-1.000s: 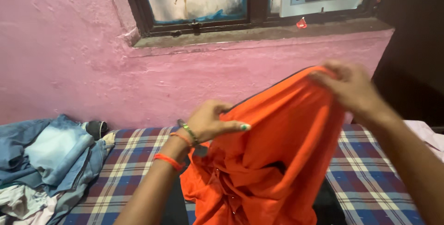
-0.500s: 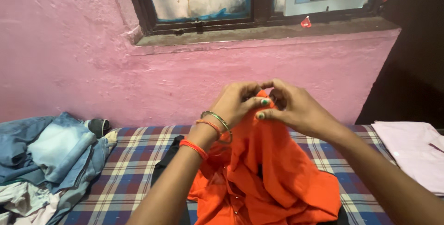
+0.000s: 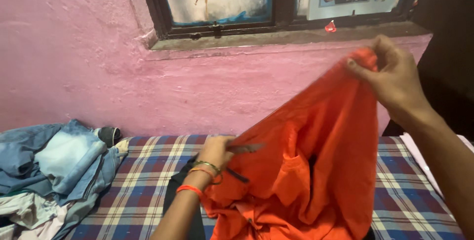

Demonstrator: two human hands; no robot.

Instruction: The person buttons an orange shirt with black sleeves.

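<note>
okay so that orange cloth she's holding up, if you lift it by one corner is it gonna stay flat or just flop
Probably flop. The orange garment hangs in loose folds between the right hand, raised high, and the left hand, low near the checked bedsheet. It looks thin and light, and its bunched lower part suggests it crumples easily.

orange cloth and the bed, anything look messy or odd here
Nothing looks damaged. The orange cloth is stretched between the right hand and left hand, its lower part bunched. Jeans lie in a loose heap at the bed's left end.
</note>
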